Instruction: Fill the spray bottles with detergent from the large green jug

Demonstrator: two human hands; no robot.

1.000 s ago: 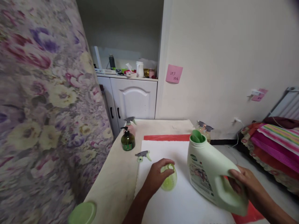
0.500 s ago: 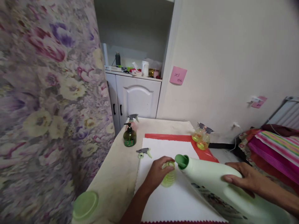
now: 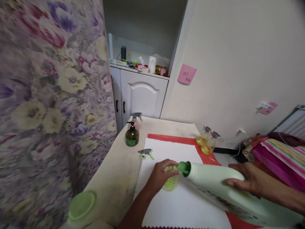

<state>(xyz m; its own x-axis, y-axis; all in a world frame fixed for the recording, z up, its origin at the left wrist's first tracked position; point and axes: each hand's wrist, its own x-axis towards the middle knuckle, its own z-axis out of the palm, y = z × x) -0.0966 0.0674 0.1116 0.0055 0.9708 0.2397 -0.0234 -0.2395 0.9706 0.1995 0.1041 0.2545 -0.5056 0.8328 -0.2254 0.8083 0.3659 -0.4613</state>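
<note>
Closely curled, left hand (image 3: 160, 174) round yellow bottle (image 3: 170, 184), right hand (image 3: 249, 180) round pale-green jug (image 3: 213, 173).

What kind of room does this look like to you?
Probably a room in a home, perhaps a bedroom: there seems to be striped bedding piled at the far right, a floral drape hangs at the left, and a white cupboard stands at the back.

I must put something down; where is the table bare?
Bare: the table beyond the red sheet, right of the pink spray bottle; the white sheet right of the spray head. Crowded: around the left hand, its yellow bottle and the jug.
</note>
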